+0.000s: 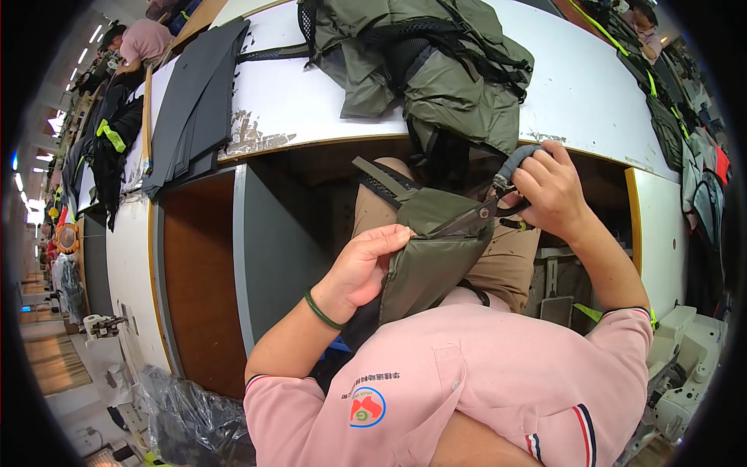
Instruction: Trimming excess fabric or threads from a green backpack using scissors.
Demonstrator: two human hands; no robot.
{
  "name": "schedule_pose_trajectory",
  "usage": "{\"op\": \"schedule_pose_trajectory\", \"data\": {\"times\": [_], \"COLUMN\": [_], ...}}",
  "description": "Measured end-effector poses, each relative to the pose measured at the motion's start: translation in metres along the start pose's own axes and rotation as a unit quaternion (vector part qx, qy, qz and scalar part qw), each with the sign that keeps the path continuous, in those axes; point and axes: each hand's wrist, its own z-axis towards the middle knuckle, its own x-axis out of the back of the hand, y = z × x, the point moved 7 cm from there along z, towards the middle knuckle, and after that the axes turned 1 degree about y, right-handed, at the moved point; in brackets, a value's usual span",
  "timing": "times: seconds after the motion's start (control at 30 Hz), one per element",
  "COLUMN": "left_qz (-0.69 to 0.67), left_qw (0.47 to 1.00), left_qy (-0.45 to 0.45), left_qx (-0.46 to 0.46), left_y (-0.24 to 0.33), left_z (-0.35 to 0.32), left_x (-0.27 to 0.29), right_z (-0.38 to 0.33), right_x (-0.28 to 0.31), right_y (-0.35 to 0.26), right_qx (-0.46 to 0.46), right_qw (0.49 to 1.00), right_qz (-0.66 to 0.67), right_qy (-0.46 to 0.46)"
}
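My left hand (364, 265) pinches the upper edge of an olive green fabric pouch piece (433, 257) held over my lap. My right hand (548, 191) grips dark scissors (478, 218) with grey-wrapped handles. The blades point left and lie against the pouch's top edge, close to my left fingertips. A black mesh strap (383, 183) runs from the pouch up toward the table. I wear a pink shirt and a green band on my left wrist.
A white worktable (591, 86) with a worn edge carries a heap of olive green bag parts (436, 66) and a stack of dark grey sheets (194, 101). Other workers sit at the far left and top right. A white machine (685, 366) stands at the lower right.
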Motion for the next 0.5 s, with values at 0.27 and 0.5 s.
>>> {"op": "schedule_pose_trajectory", "data": {"times": [0.27, 0.5], "left_qz": [0.003, 0.049], "left_qw": [1.000, 0.999], "left_qy": [0.004, 0.011], "left_qx": [0.008, -0.009], "left_y": [-0.002, 0.001], "left_z": [0.003, 0.002], "left_x": [-0.004, -0.003], "right_z": [0.000, -0.008], "right_x": [-0.007, -0.054], "right_y": [-0.003, -0.028], "right_qx": [-0.023, -0.274], "right_qw": [0.999, 0.751], "right_qz": [0.036, 0.550], "right_qy": [0.003, -0.239]}}
